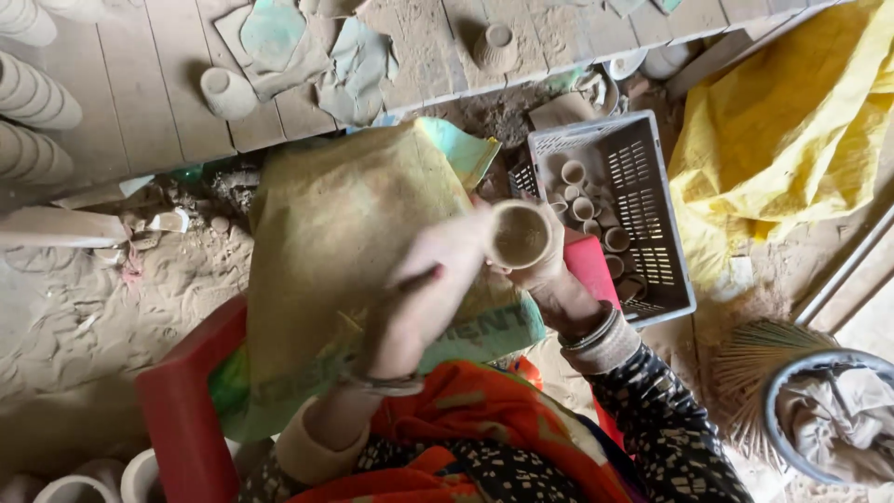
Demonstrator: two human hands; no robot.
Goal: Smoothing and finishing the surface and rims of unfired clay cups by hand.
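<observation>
A small unfired clay cup [520,235] is held up at the centre of the view, its open mouth facing me. My right hand [551,270] grips it from below and behind. My left hand [424,293], dusty and blurred, rests against the cup's left side with a thin dark stick-like tool between its fingers. Both hands hover over a dusty sack [335,242] spread on a red stool [182,419].
A grey plastic crate [652,186] with several similar clay cups sits to the right. Wooden planks [140,84] at the top carry clay pots [226,91] and stacked cups [33,102]. A yellow sheet [792,121], a broom [754,363] and a basin [829,410] lie right.
</observation>
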